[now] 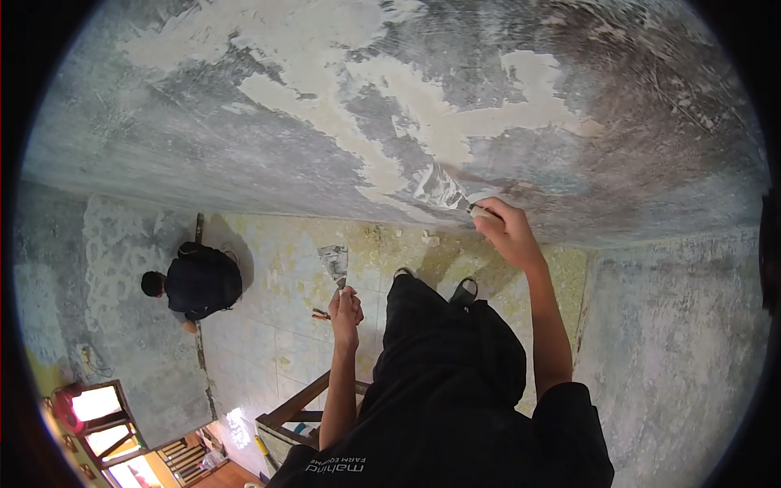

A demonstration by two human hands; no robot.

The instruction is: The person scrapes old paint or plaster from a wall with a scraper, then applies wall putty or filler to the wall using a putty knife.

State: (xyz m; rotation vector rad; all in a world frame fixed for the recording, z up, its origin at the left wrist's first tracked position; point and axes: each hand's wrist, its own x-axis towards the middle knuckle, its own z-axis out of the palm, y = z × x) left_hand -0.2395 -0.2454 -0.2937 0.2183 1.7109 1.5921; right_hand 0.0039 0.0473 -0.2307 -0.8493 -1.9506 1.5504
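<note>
My right hand [508, 232] is closed round the pale handle of a putty knife [442, 189]. Its wide blade, smeared with white putty, lies at the wall at the lower edge of a wet patch. Cream-white putty [455, 122] spreads in uneven streaks over the grey wall [651, 154]. Lower and to the left, my left hand [346, 315] grips a second putty knife [333, 262] by its handle. That blade points up, away from the wall, with grey-white residue on it.
A co-worker in dark clothes [203, 281] crouches by the left wall. Orange-handled pliers [320, 314] lie on the stained tile floor [260, 325]. Beside my left forearm stands a wooden frame [281, 419]. Another rough grey wall [667, 325] rises at right; a window [96, 404] is at lower left.
</note>
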